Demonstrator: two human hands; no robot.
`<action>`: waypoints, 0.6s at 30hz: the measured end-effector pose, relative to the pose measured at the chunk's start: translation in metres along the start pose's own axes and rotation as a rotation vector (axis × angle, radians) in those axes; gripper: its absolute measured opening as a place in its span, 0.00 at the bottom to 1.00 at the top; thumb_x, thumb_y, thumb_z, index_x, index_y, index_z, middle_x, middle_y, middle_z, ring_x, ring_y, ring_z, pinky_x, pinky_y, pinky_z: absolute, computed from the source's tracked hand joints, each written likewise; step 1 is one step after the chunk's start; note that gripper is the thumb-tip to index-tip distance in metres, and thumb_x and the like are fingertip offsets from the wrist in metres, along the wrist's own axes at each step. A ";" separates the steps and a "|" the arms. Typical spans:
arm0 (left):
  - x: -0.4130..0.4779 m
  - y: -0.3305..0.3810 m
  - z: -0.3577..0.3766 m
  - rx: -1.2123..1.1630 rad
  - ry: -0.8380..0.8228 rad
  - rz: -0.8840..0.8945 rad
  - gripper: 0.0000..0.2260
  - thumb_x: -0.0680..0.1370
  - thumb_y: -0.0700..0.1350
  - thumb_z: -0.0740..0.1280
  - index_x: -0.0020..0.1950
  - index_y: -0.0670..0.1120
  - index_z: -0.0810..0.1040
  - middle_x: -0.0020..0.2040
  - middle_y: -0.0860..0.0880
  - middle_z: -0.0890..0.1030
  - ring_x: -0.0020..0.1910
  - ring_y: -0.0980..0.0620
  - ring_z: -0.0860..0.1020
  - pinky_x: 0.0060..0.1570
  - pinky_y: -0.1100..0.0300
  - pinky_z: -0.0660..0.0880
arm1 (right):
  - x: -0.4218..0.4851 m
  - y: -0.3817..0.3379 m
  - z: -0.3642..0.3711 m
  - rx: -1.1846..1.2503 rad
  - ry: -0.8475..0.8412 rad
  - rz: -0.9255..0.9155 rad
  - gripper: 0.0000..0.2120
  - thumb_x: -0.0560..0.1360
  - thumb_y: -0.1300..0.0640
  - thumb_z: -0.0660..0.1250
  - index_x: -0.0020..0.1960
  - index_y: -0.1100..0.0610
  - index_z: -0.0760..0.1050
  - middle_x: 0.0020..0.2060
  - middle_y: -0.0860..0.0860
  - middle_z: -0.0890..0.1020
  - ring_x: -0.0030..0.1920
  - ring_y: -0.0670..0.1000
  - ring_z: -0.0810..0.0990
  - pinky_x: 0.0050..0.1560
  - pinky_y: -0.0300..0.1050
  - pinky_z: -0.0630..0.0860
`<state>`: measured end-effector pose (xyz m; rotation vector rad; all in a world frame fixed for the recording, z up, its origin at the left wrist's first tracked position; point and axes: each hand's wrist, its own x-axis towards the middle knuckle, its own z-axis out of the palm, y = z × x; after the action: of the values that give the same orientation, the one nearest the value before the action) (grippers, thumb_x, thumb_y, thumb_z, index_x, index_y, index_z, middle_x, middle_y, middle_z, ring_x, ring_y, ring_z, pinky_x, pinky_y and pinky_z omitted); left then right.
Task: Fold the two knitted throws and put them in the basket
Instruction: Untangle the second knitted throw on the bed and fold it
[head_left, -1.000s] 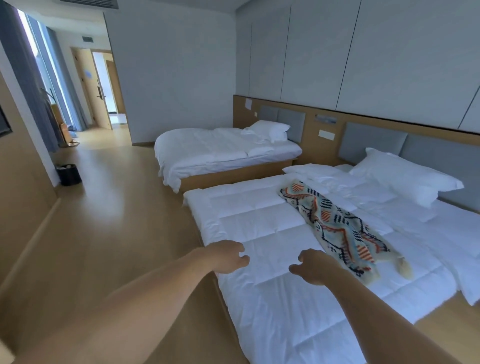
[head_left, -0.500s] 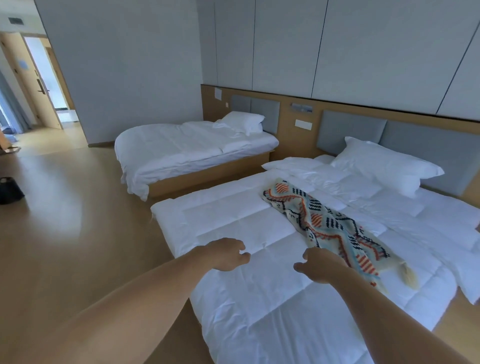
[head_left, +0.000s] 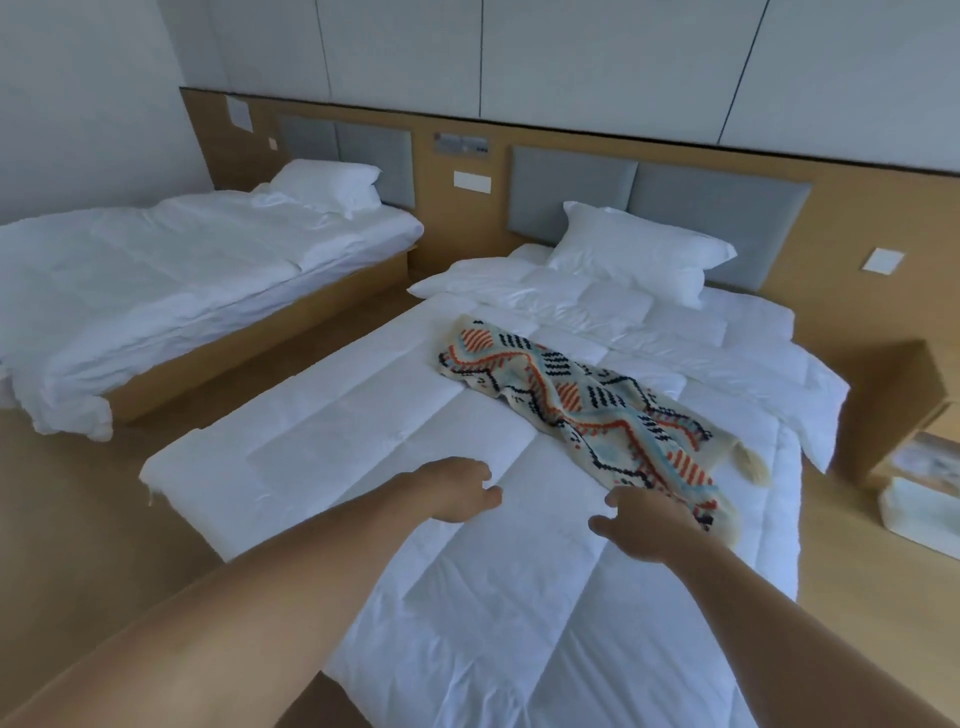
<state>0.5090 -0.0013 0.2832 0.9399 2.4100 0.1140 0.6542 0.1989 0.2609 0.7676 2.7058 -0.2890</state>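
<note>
At nine to ten o'clock stood a single bed with a rumpled white duvet (head_left: 182, 275) and a white pillow (head_left: 327, 187) at its head, set apart by a strip of light wooden floor (head_left: 67, 519) from the nearer bed covered by a white quilted duvet (head_left: 363, 426), which filled the middle of the view. Both bare arms reached out over that nearer bed. The left hand (head_left: 457, 491), at about six o'clock and just left of centre, hovered above the duvet with its fingers loosely curled downward, holding nothing. The right hand (head_left: 649, 530), at about five o'clock, was likewise loosely curled with the thumb spread toward the left hand and nothing gripped; its knuckles lay right at the near end of the cream knitted throw with orange, pale-blue and black zigzags (head_left: 587, 410), though whether the fingers touched it could not be told. That throw lay unfolded and bunched in a long diagonal across the duvet, running from twelve o'clock down to four o'clock, a cream tassel (head_left: 750, 462) at its right corner. Beyond it, at one o'clock, a plump white pillow (head_left: 639, 249) leaned against a grey padded headboard (head_left: 717, 213). At three o'clock a light wooden nightstand (head_left: 893, 410) stood beside the bed, with a pale translucent container (head_left: 919, 504) on the floor at its foot, too blurred to identify.
</note>
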 end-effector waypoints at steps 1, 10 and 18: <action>0.013 0.005 0.000 0.006 -0.018 0.034 0.27 0.82 0.59 0.54 0.78 0.47 0.60 0.78 0.48 0.62 0.73 0.46 0.64 0.67 0.55 0.63 | 0.003 0.007 0.004 0.019 0.002 0.033 0.26 0.78 0.40 0.59 0.69 0.55 0.71 0.64 0.52 0.78 0.62 0.55 0.77 0.61 0.50 0.75; 0.134 0.056 0.031 0.038 -0.213 0.153 0.28 0.82 0.59 0.54 0.78 0.48 0.59 0.78 0.49 0.60 0.75 0.46 0.62 0.71 0.53 0.62 | 0.064 0.090 0.054 0.139 -0.074 0.259 0.27 0.78 0.39 0.59 0.71 0.53 0.69 0.67 0.50 0.76 0.65 0.52 0.75 0.64 0.49 0.73; 0.271 0.085 0.092 0.066 -0.290 0.117 0.26 0.82 0.58 0.55 0.77 0.48 0.61 0.77 0.48 0.64 0.73 0.47 0.66 0.69 0.53 0.66 | 0.162 0.170 0.132 0.221 -0.152 0.376 0.30 0.79 0.43 0.58 0.78 0.52 0.57 0.72 0.54 0.69 0.70 0.57 0.69 0.62 0.50 0.70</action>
<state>0.4437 0.2278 0.1039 1.0503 2.1036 -0.0562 0.6473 0.3820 0.0636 1.2395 2.3527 -0.5349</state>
